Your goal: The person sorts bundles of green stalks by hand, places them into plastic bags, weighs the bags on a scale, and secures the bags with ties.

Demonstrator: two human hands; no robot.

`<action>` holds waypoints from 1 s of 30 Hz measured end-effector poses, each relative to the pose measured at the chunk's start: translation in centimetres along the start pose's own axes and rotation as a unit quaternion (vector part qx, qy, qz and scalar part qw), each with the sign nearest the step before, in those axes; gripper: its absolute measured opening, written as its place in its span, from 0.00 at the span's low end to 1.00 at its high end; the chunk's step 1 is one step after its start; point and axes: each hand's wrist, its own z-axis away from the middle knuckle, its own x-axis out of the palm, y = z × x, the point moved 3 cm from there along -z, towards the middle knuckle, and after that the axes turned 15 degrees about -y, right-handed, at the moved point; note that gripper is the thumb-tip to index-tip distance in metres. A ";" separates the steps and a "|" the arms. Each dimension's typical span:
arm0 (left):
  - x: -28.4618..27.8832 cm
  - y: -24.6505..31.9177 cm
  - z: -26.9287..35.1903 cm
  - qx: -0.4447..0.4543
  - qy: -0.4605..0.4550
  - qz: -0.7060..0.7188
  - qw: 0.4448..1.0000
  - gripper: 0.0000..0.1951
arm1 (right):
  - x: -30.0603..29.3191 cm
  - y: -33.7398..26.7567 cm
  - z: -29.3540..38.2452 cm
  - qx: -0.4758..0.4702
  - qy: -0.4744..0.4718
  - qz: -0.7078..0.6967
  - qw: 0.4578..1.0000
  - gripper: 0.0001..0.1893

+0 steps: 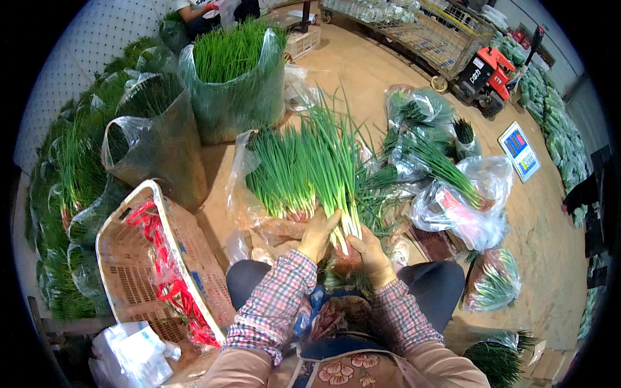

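Note:
Between my two gloved hands stands a bunch of green onions (pixel 343 179), white stems and reddish roots downward, leaves pointing away from me. My left hand (pixel 318 234) closes round the stems from the left, and my right hand (pixel 372 257) grips their lower end from the right. Just left of the bunch, a thick row of more green onions (pixel 284 169) lies on an opened clear plastic bag (pixel 235 189). Loose green leaves (pixel 376 208) are scattered to the right of the bunch.
A plastic crate (pixel 109 271) with red ribbons stands at left, below tall bags of greens (pixel 237 106). At right are bagged onions (pixel 494 281), a plastic bag (pixel 490 218) and a scale display (pixel 519 151). A pallet jack (pixel 485 77), wire cart (pixel 427 43) and seated person (pixel 194 14) are farther off.

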 end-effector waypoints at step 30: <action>-1.2 -5.1 6.6 -0.044 -0.133 0.029 0.990 0.22 | -4.2 -1.3 0.2 0.115 0.179 0.593 0.777 0.17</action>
